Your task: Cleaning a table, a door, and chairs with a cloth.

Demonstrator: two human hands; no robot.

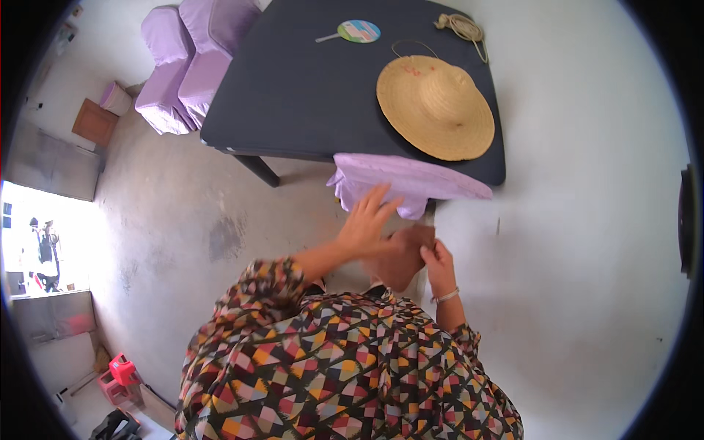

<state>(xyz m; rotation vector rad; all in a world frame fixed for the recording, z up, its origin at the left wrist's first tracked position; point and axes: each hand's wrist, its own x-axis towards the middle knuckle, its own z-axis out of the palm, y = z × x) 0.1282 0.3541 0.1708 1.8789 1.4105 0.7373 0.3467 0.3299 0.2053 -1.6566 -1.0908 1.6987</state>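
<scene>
My right hand (440,267), with a bracelet at its wrist, pinches the edge of a brown, cloth-like piece (404,264). Blur hides exactly what this piece is. My left hand (366,228) is raised at its left, fingers spread, the thumb side overlapping or close to the brown piece; contact cannot be told. Just beyond both hands, a chair with a light purple fabric cover (396,173) stands at the table's near edge.
A dark table (291,88) holds a straw hat (440,107), a hand fan (358,32) and a coiled rope (465,27). Purple-covered chairs (192,66) stand to its left. A pale wall (583,220) runs along the right. Red plastic stools (122,374) are at lower left, below a bright doorway.
</scene>
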